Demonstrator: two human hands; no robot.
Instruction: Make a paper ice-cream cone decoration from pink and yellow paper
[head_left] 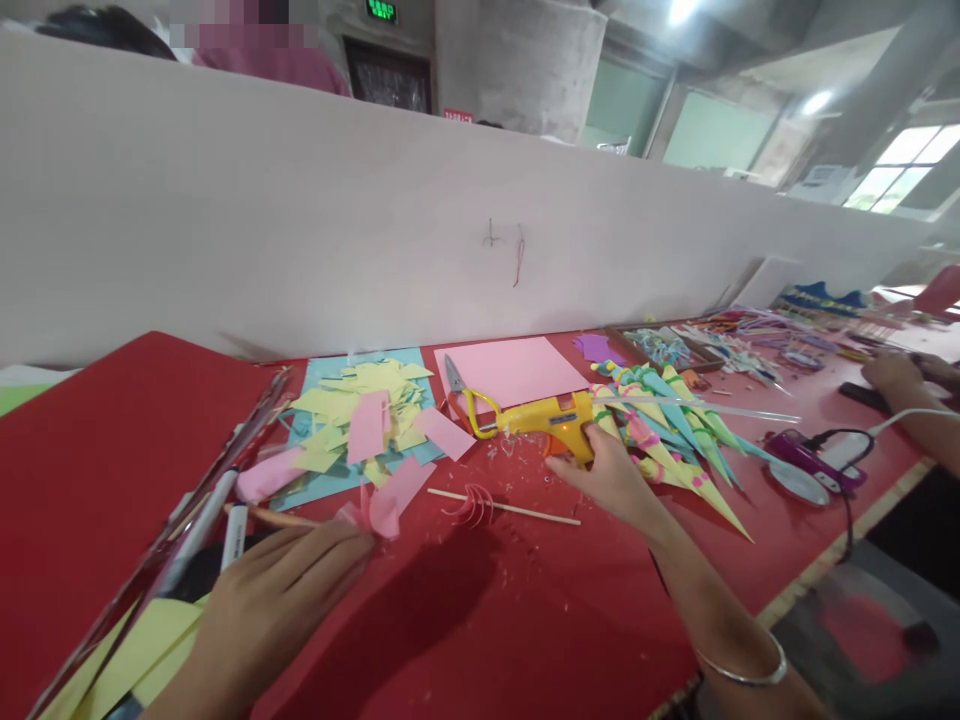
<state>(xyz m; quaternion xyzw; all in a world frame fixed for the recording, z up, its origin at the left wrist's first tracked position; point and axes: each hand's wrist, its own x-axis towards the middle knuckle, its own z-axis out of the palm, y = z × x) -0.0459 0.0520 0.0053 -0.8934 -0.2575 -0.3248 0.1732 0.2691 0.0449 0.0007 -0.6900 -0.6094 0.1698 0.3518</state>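
Observation:
My right hand (611, 475) is wrapped round the handle of a yellow glue gun (551, 420), whose nozzle points left and whose clear glue stick reaches out to the right. My left hand (296, 575) rests low over the table's left part, its fingers together at a small pink paper piece (381, 512); its fingertips are partly hidden. Between my hands a thin wooden stick (536, 513) lies on the red surface, with thin pink curls (476, 505) around it. Yellow-handled scissors (466, 392) lie just beyond the nozzle.
Yellow paper pieces (390, 390) lie on a blue sheet (300, 490). Behind is a pink sheet (525, 365). Paper cones (682, 425) and a purple power strip (799, 455) are at right, with another person's hand (892, 378). A white partition (375, 220) stands behind.

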